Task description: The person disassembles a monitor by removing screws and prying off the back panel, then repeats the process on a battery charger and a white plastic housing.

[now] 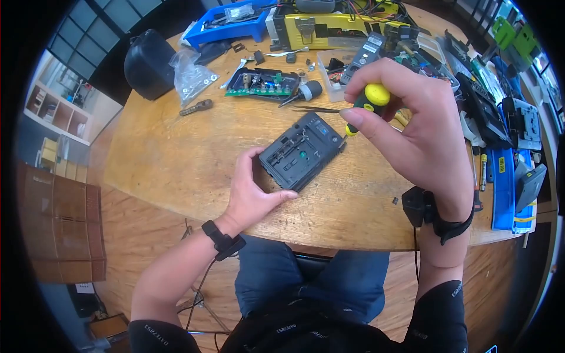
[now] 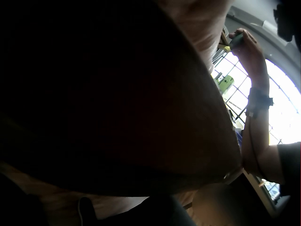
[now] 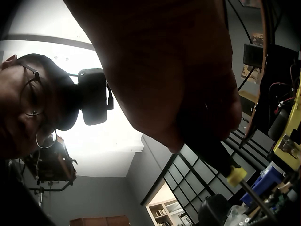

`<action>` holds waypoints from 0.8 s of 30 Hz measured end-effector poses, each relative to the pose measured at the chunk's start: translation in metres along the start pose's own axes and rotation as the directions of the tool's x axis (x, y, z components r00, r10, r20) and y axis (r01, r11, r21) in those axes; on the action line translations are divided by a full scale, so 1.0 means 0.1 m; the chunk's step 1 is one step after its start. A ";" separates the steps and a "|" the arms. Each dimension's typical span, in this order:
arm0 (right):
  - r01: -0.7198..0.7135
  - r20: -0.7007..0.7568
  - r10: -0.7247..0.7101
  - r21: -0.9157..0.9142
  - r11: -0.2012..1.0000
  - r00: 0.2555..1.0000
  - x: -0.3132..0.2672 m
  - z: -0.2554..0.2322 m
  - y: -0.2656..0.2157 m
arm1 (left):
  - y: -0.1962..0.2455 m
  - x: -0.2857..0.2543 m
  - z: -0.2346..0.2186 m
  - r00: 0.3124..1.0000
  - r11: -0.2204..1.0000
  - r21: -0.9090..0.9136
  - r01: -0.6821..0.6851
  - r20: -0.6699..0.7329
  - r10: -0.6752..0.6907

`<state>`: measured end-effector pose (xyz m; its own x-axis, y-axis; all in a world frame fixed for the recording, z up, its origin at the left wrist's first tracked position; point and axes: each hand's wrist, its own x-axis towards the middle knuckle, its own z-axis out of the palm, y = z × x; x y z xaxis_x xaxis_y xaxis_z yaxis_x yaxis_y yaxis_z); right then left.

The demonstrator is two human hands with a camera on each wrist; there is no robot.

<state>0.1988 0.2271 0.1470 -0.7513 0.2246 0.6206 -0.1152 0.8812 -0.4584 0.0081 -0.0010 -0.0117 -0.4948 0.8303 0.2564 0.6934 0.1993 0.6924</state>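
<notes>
A dark rectangular device (image 1: 303, 152) lies tilted on the wooden table. The left hand (image 1: 250, 191) grips its left and lower edges, thumb at the near corner. The right hand (image 1: 421, 123) holds a yellow and dark green screwdriver (image 1: 376, 95) by its handle, the shaft pointing down toward the device's right edge; whether the tip touches cannot be told. In the right wrist view the screwdriver's yellow collar (image 3: 236, 176) and metal shaft show below the dark hand (image 3: 188, 89). The left wrist view is mostly dark, with the right hand (image 2: 249, 52) in the distance.
Behind the device stand an open casing with a green circuit board (image 1: 262, 85), a grey-tipped tool (image 1: 309, 90) and tweezers (image 1: 318, 109). Farther back are a blue tray (image 1: 226, 32), a yellow case (image 1: 329, 32) and a clear parts box (image 1: 329, 73). A blue bin (image 1: 503, 188) is at right.
</notes>
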 end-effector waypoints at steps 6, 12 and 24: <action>-0.022 0.039 0.019 0.056 0.998 0.999 0.03 0.08 -0.07 | -0.06 0.01 0.01 0.998 0.988 -0.145 0.050 -0.030 -0.055; -0.080 0.235 0.042 0.156 0.984 0.971 0.04 0.11 -0.21 | 0.00 0.05 -0.02 0.988 0.986 -0.075 -0.150 -0.045 0.146; 0.032 0.297 -0.066 0.119 0.992 0.953 -0.10 0.24 -0.38 | 0.02 0.05 -0.04 0.992 0.986 -0.103 -0.129 -0.025 0.127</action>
<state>0.1947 0.1817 0.1431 -0.9010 0.0323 0.4326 -0.2156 0.8321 -0.5110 0.0052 0.0012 -0.0063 -0.4158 0.8358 0.3587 0.6939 0.0365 0.7192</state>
